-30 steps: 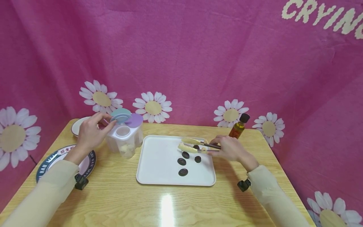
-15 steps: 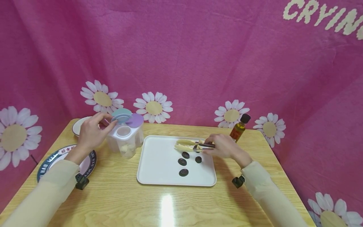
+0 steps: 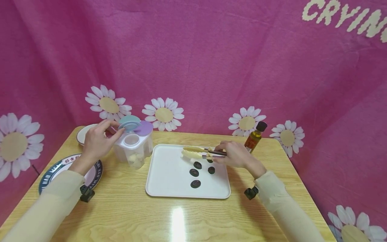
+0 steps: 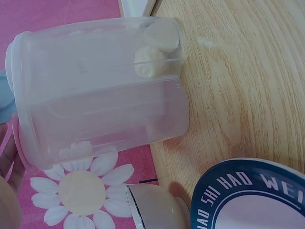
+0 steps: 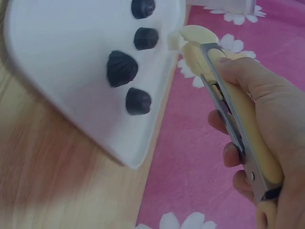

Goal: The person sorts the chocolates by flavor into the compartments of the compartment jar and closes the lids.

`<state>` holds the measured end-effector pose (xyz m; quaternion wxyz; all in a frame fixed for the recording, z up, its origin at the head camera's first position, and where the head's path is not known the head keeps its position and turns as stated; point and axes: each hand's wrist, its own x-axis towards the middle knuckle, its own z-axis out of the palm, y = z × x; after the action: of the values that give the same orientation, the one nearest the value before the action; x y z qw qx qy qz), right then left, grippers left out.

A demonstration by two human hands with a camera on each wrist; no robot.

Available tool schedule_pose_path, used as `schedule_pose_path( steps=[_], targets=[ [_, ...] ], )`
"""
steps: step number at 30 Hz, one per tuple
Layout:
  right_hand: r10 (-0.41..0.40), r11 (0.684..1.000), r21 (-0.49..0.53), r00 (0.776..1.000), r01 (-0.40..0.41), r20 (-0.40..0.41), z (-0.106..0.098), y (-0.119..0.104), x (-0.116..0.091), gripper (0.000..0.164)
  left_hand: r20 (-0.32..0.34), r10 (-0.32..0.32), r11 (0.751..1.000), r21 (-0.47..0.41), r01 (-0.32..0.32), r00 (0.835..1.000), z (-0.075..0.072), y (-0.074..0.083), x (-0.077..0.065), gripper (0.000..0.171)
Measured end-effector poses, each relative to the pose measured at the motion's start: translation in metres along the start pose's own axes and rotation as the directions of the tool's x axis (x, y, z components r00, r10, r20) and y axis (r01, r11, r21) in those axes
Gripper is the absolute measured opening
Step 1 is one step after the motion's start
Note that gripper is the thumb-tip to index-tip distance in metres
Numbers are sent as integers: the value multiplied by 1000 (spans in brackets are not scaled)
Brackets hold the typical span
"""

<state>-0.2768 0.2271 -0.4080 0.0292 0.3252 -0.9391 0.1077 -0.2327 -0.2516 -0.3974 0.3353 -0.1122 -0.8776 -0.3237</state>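
Note:
My left hand (image 3: 99,138) pinches the raised blue flip lid (image 3: 130,126) of a clear plastic storage container (image 3: 125,156). Below that lid is a round opening, and pale lumps (image 4: 153,50) lie low inside the container. My right hand (image 3: 237,155) grips a pair of tongs (image 5: 238,119) with yellowish tips, held over the white tray (image 3: 169,181). A small whitish piece (image 5: 174,40) shows at the tong tips; whether it is firmly clasped is hard to tell. Several dark, shaped chocolates (image 3: 194,172) sit on the tray's right half.
An oil bottle (image 3: 254,138) with a black cap stands behind my right hand. To the left are a patterned plate (image 3: 96,174), under my left forearm, and a white bowl (image 3: 83,135). A pink flowered cloth (image 3: 193,67) hangs behind the table.
My right hand and the tongs have moved left over the tray, with the whitish piece now showing below the tips. My left hand has stayed at the blue lid.

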Motion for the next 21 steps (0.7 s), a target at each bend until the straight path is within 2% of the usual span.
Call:
schedule_pose_path(
  steps=[4,11,21],
  targets=[
    [-34,999,9,998,35,-53,-4,-7,2,31,-1,3,1000,-4,-3,1000,0,0,0,19],
    [-47,997,52,995,51,-86,-20,-28,10,35,7,-4,1000,-2,4,1000,0,1,0,20],
    [-180,979,69,970,194,-163,-45,-77,40,40,10,-12,1000,5,12,1000,-1,4,-1,20]
  ],
)
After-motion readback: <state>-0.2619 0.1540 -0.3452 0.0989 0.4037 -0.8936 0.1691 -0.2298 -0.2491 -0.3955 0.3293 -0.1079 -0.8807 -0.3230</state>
